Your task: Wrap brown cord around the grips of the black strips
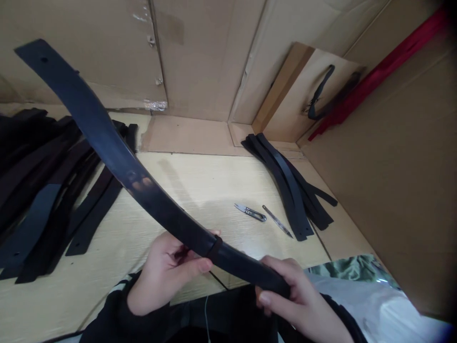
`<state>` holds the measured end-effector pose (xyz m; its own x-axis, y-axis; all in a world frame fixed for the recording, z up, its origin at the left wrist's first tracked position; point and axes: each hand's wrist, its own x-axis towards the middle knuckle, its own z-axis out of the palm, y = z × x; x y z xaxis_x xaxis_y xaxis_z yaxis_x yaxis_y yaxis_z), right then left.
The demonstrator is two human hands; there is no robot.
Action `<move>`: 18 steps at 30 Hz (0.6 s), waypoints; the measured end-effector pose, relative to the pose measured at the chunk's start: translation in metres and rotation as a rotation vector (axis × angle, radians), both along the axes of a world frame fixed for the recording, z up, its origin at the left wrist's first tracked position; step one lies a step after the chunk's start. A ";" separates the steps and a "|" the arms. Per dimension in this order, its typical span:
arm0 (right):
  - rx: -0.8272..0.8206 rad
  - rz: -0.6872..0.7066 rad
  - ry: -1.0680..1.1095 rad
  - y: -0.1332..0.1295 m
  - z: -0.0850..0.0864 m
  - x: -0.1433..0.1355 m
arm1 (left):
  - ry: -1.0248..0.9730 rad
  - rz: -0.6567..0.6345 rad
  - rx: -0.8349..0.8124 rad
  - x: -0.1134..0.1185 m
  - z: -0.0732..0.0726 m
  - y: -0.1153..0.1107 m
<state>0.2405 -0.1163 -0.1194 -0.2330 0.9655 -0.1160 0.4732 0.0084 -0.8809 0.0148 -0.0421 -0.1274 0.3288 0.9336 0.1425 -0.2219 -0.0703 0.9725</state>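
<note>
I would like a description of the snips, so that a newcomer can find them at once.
On the pale table, find the left pile and right pile of black strips. Just left of the right pile lie the snips and a slim tool. The snips have two short blades; the other is a single pointed piece.

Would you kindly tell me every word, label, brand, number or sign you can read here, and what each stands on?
There are none: no readable text or sign shows on the curved black strip, the cardboard walls or anything else.
Any fine marking on the thread snips or pointed metal tool is too small to read.
</note>
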 end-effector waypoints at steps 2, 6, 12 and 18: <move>-0.185 0.064 0.151 -0.001 0.005 0.003 | -0.005 -0.049 0.000 0.000 -0.001 0.002; 0.193 -0.009 -0.048 -0.002 0.005 0.003 | -0.057 -0.031 -0.038 0.002 -0.006 0.002; 0.543 0.066 -0.228 -0.001 -0.002 0.004 | -0.164 -0.019 -0.065 0.005 -0.009 -0.003; 0.804 -0.033 -0.394 -0.005 -0.009 0.003 | -0.122 0.001 -0.161 0.005 -0.012 -0.011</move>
<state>0.2433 -0.1215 -0.1280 -0.2898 0.7952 0.5326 0.7512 0.5338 -0.3882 0.0201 -0.0536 -0.1398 0.3170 0.9479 0.0300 -0.3388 0.0837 0.9371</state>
